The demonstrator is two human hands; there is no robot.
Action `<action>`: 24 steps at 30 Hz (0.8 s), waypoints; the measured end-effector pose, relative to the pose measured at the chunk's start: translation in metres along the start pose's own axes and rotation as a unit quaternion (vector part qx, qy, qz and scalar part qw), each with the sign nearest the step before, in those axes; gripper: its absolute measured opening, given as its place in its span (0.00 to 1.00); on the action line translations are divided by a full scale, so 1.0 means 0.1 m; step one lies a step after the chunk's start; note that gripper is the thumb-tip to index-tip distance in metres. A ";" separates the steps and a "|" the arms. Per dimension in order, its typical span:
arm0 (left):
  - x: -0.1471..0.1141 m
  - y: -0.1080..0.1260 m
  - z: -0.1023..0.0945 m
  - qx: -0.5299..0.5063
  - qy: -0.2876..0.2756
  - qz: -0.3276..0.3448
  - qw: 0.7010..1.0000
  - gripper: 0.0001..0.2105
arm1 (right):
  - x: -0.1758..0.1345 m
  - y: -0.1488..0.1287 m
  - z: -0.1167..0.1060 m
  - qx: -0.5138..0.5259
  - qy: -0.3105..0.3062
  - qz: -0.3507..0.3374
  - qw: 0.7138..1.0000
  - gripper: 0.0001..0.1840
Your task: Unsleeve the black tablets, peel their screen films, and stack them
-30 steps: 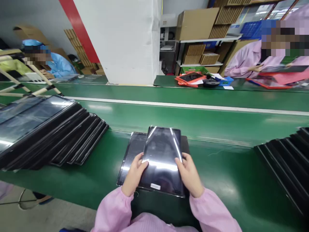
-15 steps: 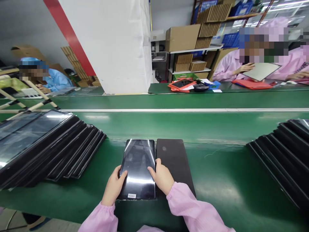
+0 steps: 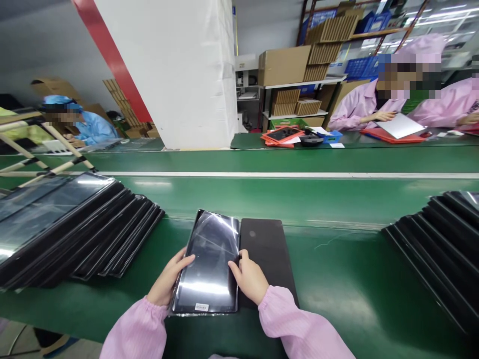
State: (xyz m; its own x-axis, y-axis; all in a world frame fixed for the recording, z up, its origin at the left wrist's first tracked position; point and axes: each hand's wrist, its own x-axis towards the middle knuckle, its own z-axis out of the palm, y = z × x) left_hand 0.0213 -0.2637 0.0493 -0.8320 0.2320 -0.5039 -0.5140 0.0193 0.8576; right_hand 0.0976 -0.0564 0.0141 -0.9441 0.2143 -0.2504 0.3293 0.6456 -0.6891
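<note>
A black glossy tablet [image 3: 209, 259] in clear film, with a small white label near its lower edge, is held between my two hands. My left hand [image 3: 170, 276] grips its left edge, thumb on the screen. On the opposite edge, my right hand [image 3: 250, 275] closes with its thumb over the front. The tablet tilts, its left side raised. Beside it on the green bench lies a flat dark panel [image 3: 267, 249], partly covered by my right hand and sleeve.
A fanned stack of film-wrapped black tablets [image 3: 93, 224] lies at left, another stack [image 3: 437, 244] at right. Beyond the green bench [image 3: 337, 269], a black device sits on red trays [image 3: 282, 135]. Co-workers in pink [image 3: 355, 107] and blue [image 3: 97, 124] sit across. A pipe frame [image 3: 45, 149] stands far left.
The tablet's left side has risen off the bench, and my left hand has moved slightly left and up with it. Across the bench, a co-worker's pale sheet has come down flatter.
</note>
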 end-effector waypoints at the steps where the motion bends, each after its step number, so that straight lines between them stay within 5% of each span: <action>1: 0.00 0.02 0.02 0.001 -0.036 -0.024 0.999 0.33 | 0.00 0.01 0.00 0.012 0.005 -0.003 1.000 0.11; 5: -0.02 0.06 0.07 -0.004 -0.100 -0.026 0.995 0.22 | -0.04 0.07 -0.08 0.072 0.034 -0.015 0.997 0.15; 9: 0.01 0.03 0.17 -0.032 -0.085 0.042 0.995 0.22 | -0.02 0.11 -0.32 0.172 0.106 -0.045 0.978 0.24; 14: 0.35 -0.06 0.59 0.022 -0.064 0.199 0.978 0.27 | 0.06 0.22 -0.58 0.285 0.189 -0.100 0.934 0.24; 19: 0.58 -0.08 0.94 0.043 -0.091 0.215 0.971 0.32 | 0.00 0.47 -0.63 0.305 0.264 -0.095 0.910 0.19; 24: 0.48 -0.20 1.07 0.037 -0.003 0.273 0.961 0.34 | -0.02 0.46 -0.60 0.296 0.281 -0.110 0.906 0.20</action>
State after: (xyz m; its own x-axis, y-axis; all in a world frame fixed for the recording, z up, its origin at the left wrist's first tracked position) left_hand 0.0139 -0.1485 0.0189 -0.9721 0.2335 0.0231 0.0147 -0.0375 0.9992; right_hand 0.1141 0.0174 0.0236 -0.7909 0.5755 0.2079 -0.0748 0.2463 -0.9663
